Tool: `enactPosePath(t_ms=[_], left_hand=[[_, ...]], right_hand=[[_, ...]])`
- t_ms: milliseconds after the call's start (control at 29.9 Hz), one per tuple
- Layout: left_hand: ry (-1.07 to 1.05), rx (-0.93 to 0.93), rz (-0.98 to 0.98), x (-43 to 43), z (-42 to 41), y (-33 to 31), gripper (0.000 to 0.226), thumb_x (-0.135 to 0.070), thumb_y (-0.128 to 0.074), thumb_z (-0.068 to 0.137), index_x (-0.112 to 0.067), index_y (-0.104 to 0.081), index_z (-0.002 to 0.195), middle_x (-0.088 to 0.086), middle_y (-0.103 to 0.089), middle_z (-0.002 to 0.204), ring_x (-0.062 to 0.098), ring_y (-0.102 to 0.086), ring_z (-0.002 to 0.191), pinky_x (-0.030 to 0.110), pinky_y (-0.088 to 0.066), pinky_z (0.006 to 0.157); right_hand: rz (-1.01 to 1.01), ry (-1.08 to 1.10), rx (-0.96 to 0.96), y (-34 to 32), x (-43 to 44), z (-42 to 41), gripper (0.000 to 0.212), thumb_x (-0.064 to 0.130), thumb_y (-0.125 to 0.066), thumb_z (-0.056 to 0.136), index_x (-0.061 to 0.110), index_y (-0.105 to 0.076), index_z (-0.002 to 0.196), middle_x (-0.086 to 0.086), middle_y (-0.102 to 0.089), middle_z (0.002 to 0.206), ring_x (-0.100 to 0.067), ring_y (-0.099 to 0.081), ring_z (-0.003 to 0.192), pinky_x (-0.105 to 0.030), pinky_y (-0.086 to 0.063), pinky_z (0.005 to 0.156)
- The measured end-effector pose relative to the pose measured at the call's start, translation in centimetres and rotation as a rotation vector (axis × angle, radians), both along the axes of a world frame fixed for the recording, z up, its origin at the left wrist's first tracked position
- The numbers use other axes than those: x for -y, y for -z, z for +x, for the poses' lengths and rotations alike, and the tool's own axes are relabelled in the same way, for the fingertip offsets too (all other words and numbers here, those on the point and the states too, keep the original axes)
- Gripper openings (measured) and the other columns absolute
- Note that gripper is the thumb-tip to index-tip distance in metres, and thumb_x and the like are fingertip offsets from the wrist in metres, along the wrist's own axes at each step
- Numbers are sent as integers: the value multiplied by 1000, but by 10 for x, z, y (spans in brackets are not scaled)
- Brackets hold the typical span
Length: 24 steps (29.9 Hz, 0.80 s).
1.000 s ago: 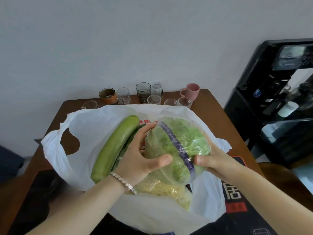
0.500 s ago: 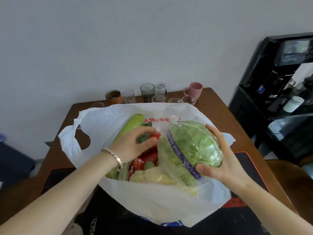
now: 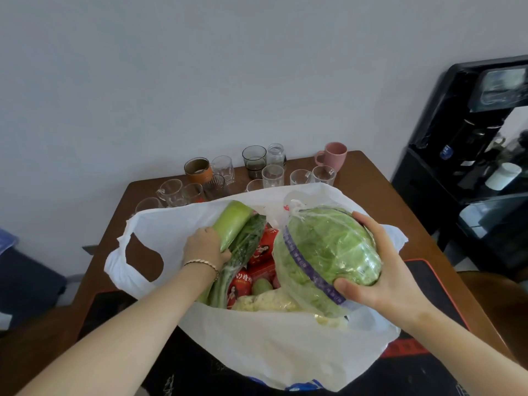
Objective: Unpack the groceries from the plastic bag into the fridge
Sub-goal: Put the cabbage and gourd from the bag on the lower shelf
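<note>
Over the bag [image 3: 257,347] — cabbage [image 3: 334,247] in right hand [image 3: 383,281].

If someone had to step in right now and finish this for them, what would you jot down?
Left hand: grips the long green gourd inside the plastic bag.
Right hand: holds the wrapped cabbage over the bag's right side.
In the bag: leafy greens, red packets, cauliflower.
Done: cabbage in hand.
Left: carry everything to the fridge, which is not in view.
</note>
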<state>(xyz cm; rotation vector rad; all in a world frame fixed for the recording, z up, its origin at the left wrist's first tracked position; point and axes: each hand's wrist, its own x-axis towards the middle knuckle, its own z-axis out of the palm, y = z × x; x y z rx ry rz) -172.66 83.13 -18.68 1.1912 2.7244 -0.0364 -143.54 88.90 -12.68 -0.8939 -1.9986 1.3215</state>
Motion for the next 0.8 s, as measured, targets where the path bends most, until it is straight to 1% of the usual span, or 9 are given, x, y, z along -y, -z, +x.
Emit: enactPosePath(t_ms=[100, 167, 234, 401, 468, 568, 668, 735, 802], left_hand=[[44, -43, 3, 2, 8, -3, 48, -35, -58, 85, -3, -46, 118, 13, -51, 116, 29, -53, 102, 33, -47, 82], [56, -56, 12, 4, 14, -5, 48, -34, -56, 86, -3, -43, 121, 12, -49, 119, 27, -51, 104, 31, -46, 82], [58, -57, 11, 5, 18, -9, 52, -36, -56, 85, -5, -41, 124, 11, -47, 122, 27, -49, 107, 32, -46, 81], [-36, 88, -65, -6, 19, -17, 81, -49, -69, 68, -21, -32, 134, 8, -39, 130, 29, -43, 116, 38, -46, 90], [3, 54, -100, -9, 20, -15, 80, -50, -68, 68, -25, -32, 134, 6, -38, 129, 28, -43, 115, 38, -47, 90], [92, -7, -42, -5, 24, -11, 75, -43, -69, 68, -23, -35, 131, 5, -36, 131, 26, -39, 118, 35, -41, 95], [188, -34, -2, 2, 36, -5, 76, -36, -67, 73, -20, -29, 137, 4, -37, 135, 25, -35, 123, 32, -33, 101], [186, 15, 12, 5, 43, -5, 78, -32, -65, 76, -20, -24, 141, 3, -46, 130, 23, -45, 117, 31, -40, 95], [141, 98, 65, 8, 46, -14, 79, -30, -65, 77, -22, -21, 142, 3, -49, 126, 23, -51, 112, 34, -48, 87]], right_hand=[[27, -14, 19, -1, 0, -1, 89, 51, -75, 42, 66, -31, 119, 17, -43, 131, -13, -42, 126, -45, -42, 103], [24, -33, 27, -1, -2, -1, 90, 52, -76, 43, 64, -31, 120, 17, -43, 132, -12, -41, 128, -47, -41, 104], [20, -49, 34, -1, -4, -2, 91, 51, -76, 43, 64, -31, 121, 18, -42, 132, -11, -40, 128, -46, -41, 105], [11, -78, 25, 2, -6, -2, 89, 50, -75, 42, 66, -32, 117, 19, -43, 131, -8, -40, 127, -41, -40, 105], [7, -76, 17, 4, -6, -1, 88, 50, -75, 42, 67, -32, 117, 19, -43, 131, -8, -41, 127, -40, -41, 104], [-13, -68, -3, 10, -8, 1, 88, 51, -75, 43, 63, -33, 120, 15, -44, 132, -11, -43, 126, -44, -43, 103], [-22, -58, -15, 15, -8, 3, 96, 65, -77, 40, 56, -34, 125, 14, -44, 132, -10, -44, 125, -44, -43, 103], [-18, -53, -27, 17, -8, 5, 102, 78, -73, 38, 52, -33, 128, 13, -44, 134, -9, -44, 126, -42, -43, 103], [1, -49, -30, 16, -8, 6, 102, 77, -73, 39, 53, -33, 129, 13, -44, 134, -8, -43, 126, -39, -42, 102]])
